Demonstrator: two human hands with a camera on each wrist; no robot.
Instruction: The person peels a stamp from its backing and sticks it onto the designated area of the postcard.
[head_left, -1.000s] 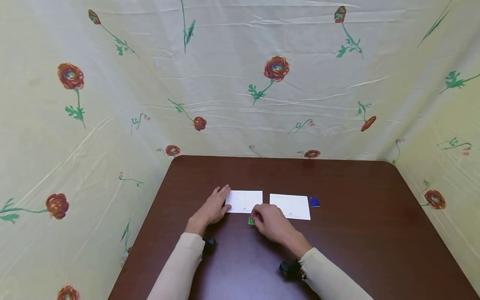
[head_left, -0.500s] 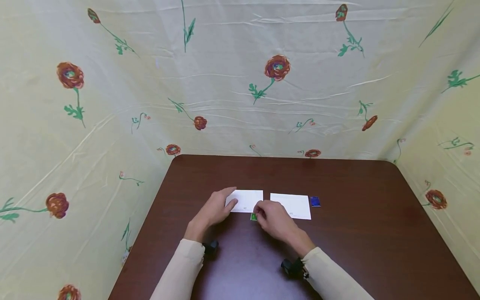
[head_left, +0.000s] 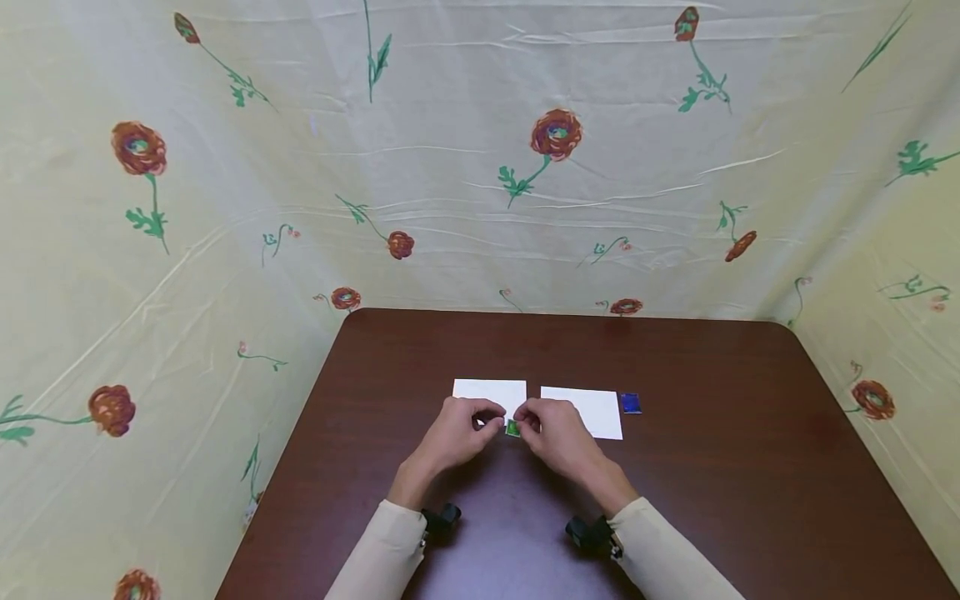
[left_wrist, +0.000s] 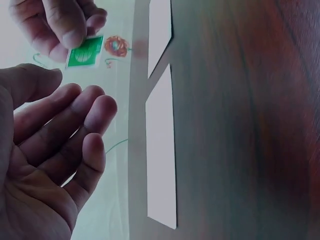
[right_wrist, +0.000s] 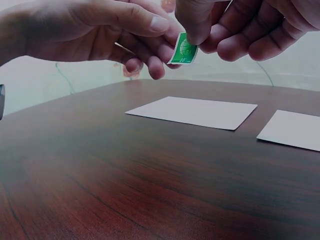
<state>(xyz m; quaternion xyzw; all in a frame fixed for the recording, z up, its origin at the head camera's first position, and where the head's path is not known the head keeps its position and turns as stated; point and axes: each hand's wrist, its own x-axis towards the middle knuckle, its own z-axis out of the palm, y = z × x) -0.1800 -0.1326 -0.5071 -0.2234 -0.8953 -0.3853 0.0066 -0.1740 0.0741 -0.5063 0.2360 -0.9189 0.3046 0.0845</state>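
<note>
I see a flowered cloth (head_left: 450, 158) at 12 o'clock, past the big brown table (head_left: 787, 467), and I think the work there is only part done. Taking the green piece as the middle of my clock, the left hand (head_left: 453, 435) is at 9 o'clock. Its fingers are loosely bent with the thumb apart, and it holds nothing; I can't tell if a fingertip brushes the green piece. The right hand (head_left: 561, 435) is at 3 o'clock, its thumb and a finger pinching the green piece. The left card (head_left: 480, 388) lies flat at 11 o'clock and the right card (head_left: 596, 414) lies flat at 2 o'clock, so laying out the cards looks done. Both look bare where I can see them. The blue piece (head_left: 631, 403) lies on the table just beside the right card, at that card's 3 o'clock. The green piece (right_wrist: 186, 51), which looks like a stamp, is up in the air and not yet set down, so I guess that bit is left. I count one table, two hands, two white cards, one blue piece and one green piece.
</note>
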